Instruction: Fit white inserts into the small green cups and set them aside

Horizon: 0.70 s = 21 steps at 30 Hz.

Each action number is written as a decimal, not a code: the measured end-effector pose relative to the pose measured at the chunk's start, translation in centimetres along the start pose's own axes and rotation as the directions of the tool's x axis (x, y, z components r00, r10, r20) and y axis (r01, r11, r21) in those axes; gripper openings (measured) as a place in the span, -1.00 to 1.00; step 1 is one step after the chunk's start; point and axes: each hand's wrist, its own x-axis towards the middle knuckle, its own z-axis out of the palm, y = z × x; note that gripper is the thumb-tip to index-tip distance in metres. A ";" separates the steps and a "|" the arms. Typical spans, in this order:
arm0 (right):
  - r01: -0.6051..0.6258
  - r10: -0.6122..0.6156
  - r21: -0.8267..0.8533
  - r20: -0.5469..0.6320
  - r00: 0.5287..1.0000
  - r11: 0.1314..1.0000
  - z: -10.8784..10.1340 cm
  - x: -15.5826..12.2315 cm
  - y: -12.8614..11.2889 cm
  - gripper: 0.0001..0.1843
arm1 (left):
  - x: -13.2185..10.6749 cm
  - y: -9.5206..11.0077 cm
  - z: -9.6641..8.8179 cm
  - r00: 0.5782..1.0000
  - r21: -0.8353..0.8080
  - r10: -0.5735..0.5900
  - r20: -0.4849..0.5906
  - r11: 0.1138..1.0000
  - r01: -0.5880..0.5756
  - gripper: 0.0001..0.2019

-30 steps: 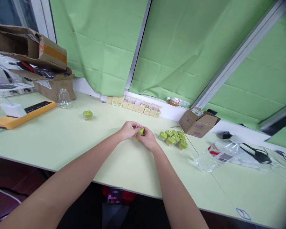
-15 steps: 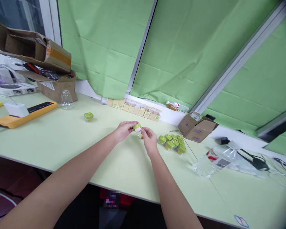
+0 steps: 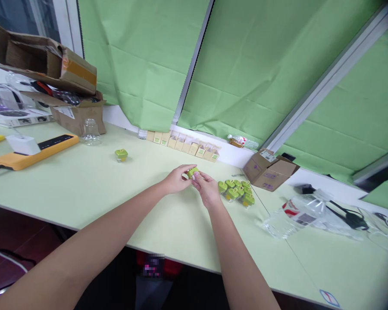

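Tabletop (image 3: 170, 221); left grip (image 3: 177, 179) opposite right grip (image 3: 208, 188)

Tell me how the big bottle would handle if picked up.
The big bottle is probably light for its size: no liquid shows inside. Its clear, thin-looking wall may flex when squeezed, and the shiny surface could feel slippery.

From here I see a purple-printed carton (image 3: 269, 174) at the table's (image 3: 168, 228) back edge, a clear bottle (image 3: 292, 217) lying between it and the front edge, and an orange power strip (image 3: 51, 149) far left.
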 end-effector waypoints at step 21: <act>0.308 0.202 -0.666 0.573 0.794 0.679 2.4 -19.1 7.8 -0.76 | -0.2 -2.5 -0.2 0.995 0.090 -0.100 -0.015 0.991 0.101 -0.59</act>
